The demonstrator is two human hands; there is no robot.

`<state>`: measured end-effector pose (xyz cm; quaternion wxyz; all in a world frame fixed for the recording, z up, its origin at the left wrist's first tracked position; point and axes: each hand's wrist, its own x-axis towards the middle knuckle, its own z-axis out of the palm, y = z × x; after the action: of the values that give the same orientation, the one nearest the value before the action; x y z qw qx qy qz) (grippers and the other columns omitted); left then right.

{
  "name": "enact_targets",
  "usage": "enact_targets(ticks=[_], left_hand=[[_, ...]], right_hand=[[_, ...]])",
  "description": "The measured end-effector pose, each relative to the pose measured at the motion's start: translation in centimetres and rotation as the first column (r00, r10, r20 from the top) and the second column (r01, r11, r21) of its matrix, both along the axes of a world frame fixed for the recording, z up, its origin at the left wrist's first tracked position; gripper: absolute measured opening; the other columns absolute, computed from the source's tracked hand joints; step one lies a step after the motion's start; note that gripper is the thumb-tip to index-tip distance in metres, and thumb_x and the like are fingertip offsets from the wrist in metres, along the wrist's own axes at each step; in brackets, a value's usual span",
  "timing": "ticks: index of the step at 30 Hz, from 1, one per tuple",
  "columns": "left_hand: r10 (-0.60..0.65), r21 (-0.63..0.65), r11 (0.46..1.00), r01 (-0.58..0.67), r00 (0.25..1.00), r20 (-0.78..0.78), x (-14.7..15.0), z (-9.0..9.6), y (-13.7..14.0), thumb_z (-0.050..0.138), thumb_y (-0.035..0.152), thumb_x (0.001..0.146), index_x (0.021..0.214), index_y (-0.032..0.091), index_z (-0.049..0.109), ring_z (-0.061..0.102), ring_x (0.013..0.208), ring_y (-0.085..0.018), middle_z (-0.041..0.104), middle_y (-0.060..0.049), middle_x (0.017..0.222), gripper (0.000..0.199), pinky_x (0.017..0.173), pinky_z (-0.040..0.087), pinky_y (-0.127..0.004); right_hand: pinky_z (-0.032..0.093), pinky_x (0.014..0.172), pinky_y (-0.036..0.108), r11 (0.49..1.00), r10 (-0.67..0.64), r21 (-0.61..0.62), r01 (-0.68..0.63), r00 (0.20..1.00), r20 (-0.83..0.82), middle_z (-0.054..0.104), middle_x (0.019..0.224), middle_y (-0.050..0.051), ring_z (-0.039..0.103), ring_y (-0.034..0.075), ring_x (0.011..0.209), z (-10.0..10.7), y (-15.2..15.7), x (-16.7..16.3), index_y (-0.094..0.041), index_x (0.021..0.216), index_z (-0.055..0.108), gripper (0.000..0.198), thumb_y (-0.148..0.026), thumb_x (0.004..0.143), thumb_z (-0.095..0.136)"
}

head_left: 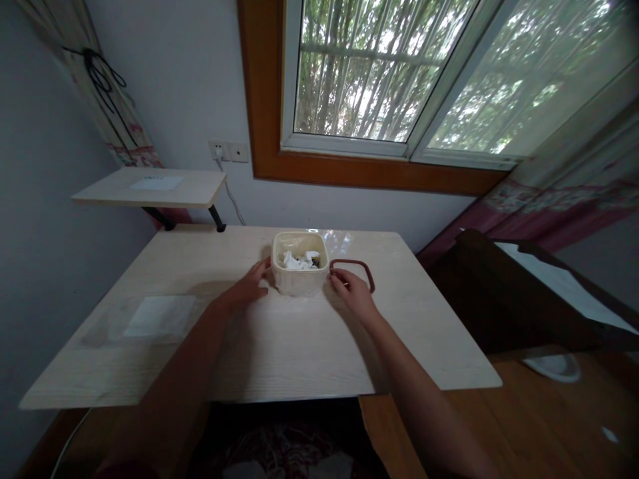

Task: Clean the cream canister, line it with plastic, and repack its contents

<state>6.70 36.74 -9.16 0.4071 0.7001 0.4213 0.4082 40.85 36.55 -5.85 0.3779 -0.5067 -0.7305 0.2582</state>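
Note:
A small cream bin stands upright on the table, with a clear bag visible around its rim. Crumpled white tissues and some dark bits lie inside it. My left hand is at the bin's left side, thumb and fingers apart; whether its fingertips touch the wall is hard to tell. On the right, my right hand has its fingers pinched together close to the bin's wall; what they grip is too small to make out. A reddish-brown square ring lies beside the bin, partly covered by that hand.
A pale wooden table reaches to the wall under the window. At its back left a raised shelf stands on dark legs. A clear plastic sheet with a white label lies at left. A dark piece of furniture stands at right.

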Motion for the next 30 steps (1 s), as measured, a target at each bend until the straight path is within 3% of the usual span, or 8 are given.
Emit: enact_targets(ticks=[2, 5, 10, 13, 19, 24, 30], left_hand=[[0.080, -0.123, 0.990, -0.073, 0.995, 0.058, -0.2, 0.8, -0.6, 0.079, 0.023, 0.068, 0.145, 0.014, 0.049, 0.047, 0.138, -0.035, 0.049, -0.019, 0.150, 0.083, 0.113, 0.041, -0.049], [0.236, -0.336, 0.927, -0.167, 0.956, 0.176, 0.6, 2.0, -1.2, 0.073, 0.034, 0.079, 0.134, 0.014, 0.058, 0.062, 0.119, -0.029, 0.065, -0.016, 0.130, 0.061, 0.105, 0.047, -0.045], [0.380, -0.556, 0.820, -0.139, 0.858, 0.347, 2.5, 3.7, -1.4, 0.078, 0.040, 0.079, 0.114, 0.015, 0.063, 0.069, 0.092, -0.020, 0.072, -0.011, 0.105, 0.046, 0.088, 0.054, -0.035], [0.441, -0.602, 0.789, -0.126, 0.798, 0.411, 2.9, 4.3, -1.2, 0.082, 0.033, 0.076, 0.115, 0.015, 0.059, 0.069, 0.086, -0.018, 0.071, -0.010, 0.104, 0.049, 0.083, 0.055, -0.034], [0.511, -0.663, 0.743, -0.096, 0.721, 0.468, 3.2, 4.6, -1.0, 0.086, 0.021, 0.070, 0.120, 0.018, 0.050, 0.068, 0.075, -0.016, 0.070, -0.005, 0.093, 0.062, 0.073, 0.054, -0.031], [0.525, -0.668, 0.734, -0.122, 0.725, 0.445, 3.5, 4.1, -1.1, 0.083, 0.011, 0.064, 0.116, 0.017, 0.052, 0.063, 0.069, -0.013, 0.068, -0.002, 0.083, 0.061, 0.068, 0.048, -0.027], [0.486, -0.633, 0.763, -0.127, 0.758, 0.434, 3.4, 3.4, -0.8, 0.084, 0.013, 0.059, 0.118, 0.018, 0.052, 0.065, 0.081, -0.017, 0.068, -0.002, 0.086, 0.067, 0.076, 0.049, -0.031]], right_hand=[[0.058, 0.077, 0.037, 0.991, -0.040, -0.130, 0.019, 0.986, -0.160, 0.076, 0.105, 0.010, 0.072, 0.024, 0.091, -0.3, 0.4, -0.7, -0.023, 0.116, 0.071, 0.031, -0.041, 0.093, 0.060], [0.058, 0.069, 0.032, 0.959, -0.087, -0.283, -0.025, 0.922, -0.376, 0.076, 0.099, 0.007, 0.072, 0.022, 0.090, -0.5, 1.0, -1.8, -0.025, 0.113, 0.070, 0.032, -0.044, 0.087, 0.068], [0.055, 0.064, 0.025, 0.886, -0.170, -0.437, -0.152, 0.772, -0.613, 0.072, 0.104, 0.004, 0.070, 0.017, 0.086, -0.4, 1.6, -3.0, -0.024, 0.107, 0.067, 0.039, -0.046, 0.076, 0.077], [0.052, 0.060, 0.022, 0.858, -0.226, -0.480, -0.183, 0.705, -0.672, 0.071, 0.103, 0.002, 0.069, 0.014, 0.080, -0.4, 1.8, -3.2, -0.025, 0.109, 0.066, 0.043, -0.043, 0.073, 0.081], [0.046, 0.053, 0.016, 0.854, -0.263, -0.475, -0.214, 0.610, -0.747, 0.069, 0.093, 0.000, 0.063, 0.009, 0.070, 0.0, 1.8, -3.3, -0.024, 0.109, 0.066, 0.045, -0.037, 0.071, 0.085], [0.038, 0.044, 0.014, 0.829, -0.267, -0.487, -0.274, 0.571, -0.776, 0.066, 0.081, -0.003, 0.055, 0.007, 0.060, 0.2, 1.8, -3.7, -0.024, 0.104, 0.064, 0.045, -0.024, 0.065, 0.086], [0.035, 0.042, 0.014, 0.786, -0.275, -0.527, -0.323, 0.581, -0.766, 0.063, 0.073, -0.004, 0.052, 0.007, 0.057, 0.1, 2.0, -3.8, -0.024, 0.099, 0.062, 0.041, -0.020, 0.065, 0.084]])
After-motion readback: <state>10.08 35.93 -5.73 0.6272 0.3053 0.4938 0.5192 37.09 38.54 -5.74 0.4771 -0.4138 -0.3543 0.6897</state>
